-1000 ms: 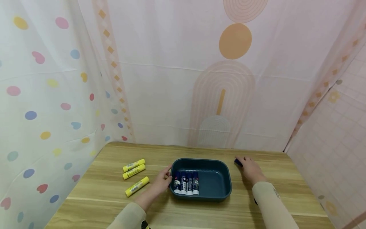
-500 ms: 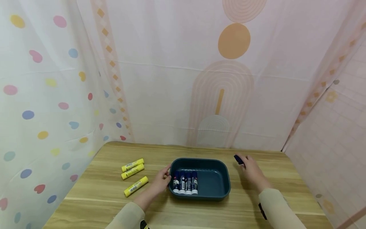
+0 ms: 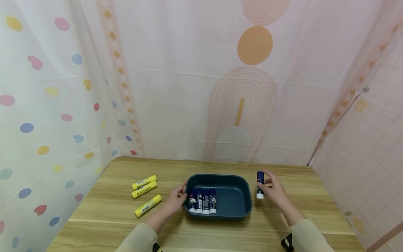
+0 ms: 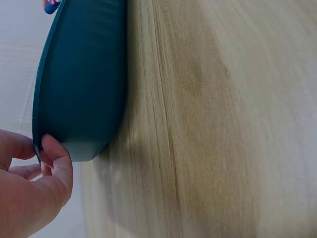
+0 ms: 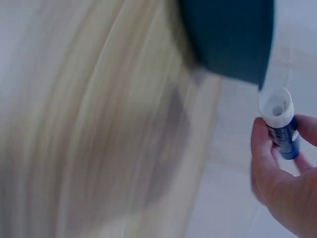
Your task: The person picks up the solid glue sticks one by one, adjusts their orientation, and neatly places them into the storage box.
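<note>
My right hand (image 3: 276,189) pinches a dark blue glue stick (image 3: 260,184) with a white base, just right of the teal tray (image 3: 220,217). In the right wrist view the stick's hollow white end (image 5: 276,108) faces the camera between thumb and fingers. My left hand (image 3: 175,200) grips the tray's left rim; in the left wrist view its thumb and fingers (image 4: 58,157) sit on both sides of that rim. Several blue glue sticks (image 3: 203,201) lie side by side in the tray's left part, white bases toward me.
Three yellow glue sticks lie on the wooden table (image 3: 104,210) left of the tray, two close together (image 3: 144,185) and one nearer (image 3: 148,205). Patterned curtains (image 3: 176,105) hang behind the table and along both sides.
The right hand has lifted the blue glue stick from the table's right side and turned it upright, bringing it slightly toward the tray. The left hand stays on the tray rim.
</note>
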Available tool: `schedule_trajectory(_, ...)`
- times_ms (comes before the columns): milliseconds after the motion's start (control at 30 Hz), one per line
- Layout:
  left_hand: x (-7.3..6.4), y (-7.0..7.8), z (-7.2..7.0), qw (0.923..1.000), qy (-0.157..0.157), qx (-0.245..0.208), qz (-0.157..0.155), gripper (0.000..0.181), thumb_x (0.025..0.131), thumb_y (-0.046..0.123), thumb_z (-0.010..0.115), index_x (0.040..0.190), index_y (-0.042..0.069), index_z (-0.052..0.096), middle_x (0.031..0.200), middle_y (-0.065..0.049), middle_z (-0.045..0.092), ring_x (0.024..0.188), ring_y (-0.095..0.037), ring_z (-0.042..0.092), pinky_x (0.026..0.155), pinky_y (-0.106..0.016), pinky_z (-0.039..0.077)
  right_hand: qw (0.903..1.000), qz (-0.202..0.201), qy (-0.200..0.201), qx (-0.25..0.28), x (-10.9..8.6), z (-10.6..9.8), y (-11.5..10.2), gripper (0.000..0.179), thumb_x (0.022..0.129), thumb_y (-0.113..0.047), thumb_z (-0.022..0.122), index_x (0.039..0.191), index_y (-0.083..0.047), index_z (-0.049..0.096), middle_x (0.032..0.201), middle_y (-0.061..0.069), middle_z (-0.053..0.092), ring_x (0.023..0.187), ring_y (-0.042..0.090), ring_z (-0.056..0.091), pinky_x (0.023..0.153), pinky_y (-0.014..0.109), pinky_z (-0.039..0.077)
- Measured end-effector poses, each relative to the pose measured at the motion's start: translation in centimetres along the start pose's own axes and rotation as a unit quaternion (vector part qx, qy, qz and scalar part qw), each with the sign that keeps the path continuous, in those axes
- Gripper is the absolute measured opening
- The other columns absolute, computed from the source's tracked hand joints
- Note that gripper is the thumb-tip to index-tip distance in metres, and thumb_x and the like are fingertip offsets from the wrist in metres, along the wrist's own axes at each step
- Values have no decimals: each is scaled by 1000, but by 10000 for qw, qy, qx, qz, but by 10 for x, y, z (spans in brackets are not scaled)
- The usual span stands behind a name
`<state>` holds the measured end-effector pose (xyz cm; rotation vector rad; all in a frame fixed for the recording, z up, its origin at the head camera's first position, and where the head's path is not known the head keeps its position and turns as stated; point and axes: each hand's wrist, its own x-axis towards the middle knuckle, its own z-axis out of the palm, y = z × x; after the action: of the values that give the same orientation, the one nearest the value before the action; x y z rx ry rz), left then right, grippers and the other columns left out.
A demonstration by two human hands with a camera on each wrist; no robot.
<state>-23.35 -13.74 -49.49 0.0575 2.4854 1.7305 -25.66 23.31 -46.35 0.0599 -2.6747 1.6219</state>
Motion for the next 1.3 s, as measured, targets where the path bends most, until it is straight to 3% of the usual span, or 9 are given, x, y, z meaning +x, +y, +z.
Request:
schedule_trajectory(167, 1, 0, 0, 10000, 13, 1, 23, 51, 94, -4, 45, 144, 0, 36, 100, -14, 43, 81, -23, 52, 57, -38, 50, 9916, 839, -309, 934, -10, 5, -6, 58, 94, -10, 56, 145, -6, 29, 102, 17, 45, 81, 21, 59, 68, 34, 54)
schedule_trajectory(433, 2, -1, 0, 10000, 40, -13, -59, 51, 94, -3, 44, 144, 1, 35, 101, -13, 43, 82, -22, 51, 59, -35, 50, 9854, 889, -572, 1332, -15, 13, -25, 59, 94, -12, 56, 145, -7, 28, 104, 15, 44, 82, 20, 60, 76, 38, 55)
schedule_trajectory(667, 1, 0, 1, 10000, 63, -40, -7, 51, 93, -4, 45, 143, 0, 36, 100, -13, 44, 82, -22, 51, 62, -36, 50, 9734, 945, -993, 1835, -17, 32, -43, 59, 93, -12, 58, 144, -8, 30, 106, 15, 49, 84, 20, 58, 79, 41, 55)
schedule_trajectory(967, 1, -1, 1, 9999, 106, -62, -30, 51, 93, -4, 45, 143, 1, 37, 100, -13, 44, 81, -22, 51, 60, -35, 49, 9772, 1066, -1004, 1540, -16, 80, -42, 57, 89, -12, 63, 140, -9, 39, 102, 15, 48, 81, 22, 56, 67, 39, 56)
schedule_trajectory(1133, 0, 1, 1, 9998, 98, -154, 49, 51, 93, -5, 44, 143, -1, 37, 99, -14, 44, 81, -22, 51, 60, -35, 49, 9793, 817, -1192, 1418, -16, 97, -40, 57, 88, -15, 66, 138, -6, 40, 95, 14, 51, 77, 20, 59, 65, 37, 57)
schedule_trajectory(1300, -2, 3, 1, 9993, 103, -328, 145, 51, 92, -7, 44, 142, -3, 36, 98, -15, 44, 80, -24, 51, 59, -34, 48, 9862, 756, -1219, 822, -15, 112, -40, 56, 86, -15, 68, 136, -6, 43, 92, 12, 52, 75, 20, 57, 63, 35, 56)
